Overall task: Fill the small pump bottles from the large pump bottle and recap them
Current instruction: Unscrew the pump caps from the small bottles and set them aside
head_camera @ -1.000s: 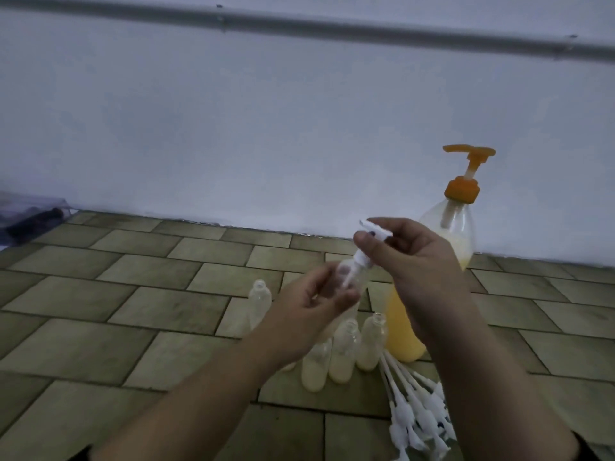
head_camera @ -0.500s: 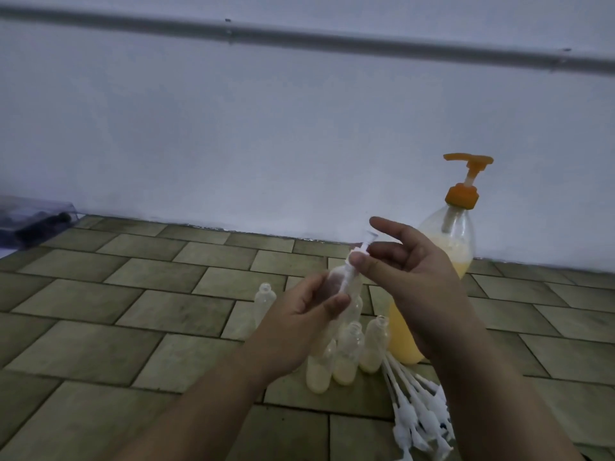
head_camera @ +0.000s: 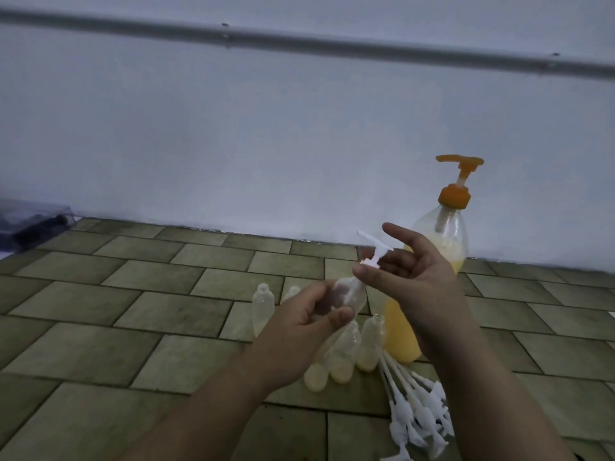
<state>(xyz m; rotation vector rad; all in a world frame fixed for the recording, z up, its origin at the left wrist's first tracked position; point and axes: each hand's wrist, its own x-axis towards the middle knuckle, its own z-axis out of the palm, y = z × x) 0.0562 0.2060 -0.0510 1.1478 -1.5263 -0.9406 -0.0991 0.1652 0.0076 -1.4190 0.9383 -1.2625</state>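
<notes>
Here my left hand cradles a small bottle above the tiled floor, its grip curled round the body, while my right hand pinches the white pump cap at the neck. A crooked thread could leak; a slip could topple the open bottles below.

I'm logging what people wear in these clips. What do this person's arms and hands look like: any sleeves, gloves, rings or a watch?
Both forearms are bare as far as the frame shows. The left hand and right hand wear no gloves, and no ring, watch or bracelet shows. No sleeve is clearly in view. The fingers are bare too.
</notes>
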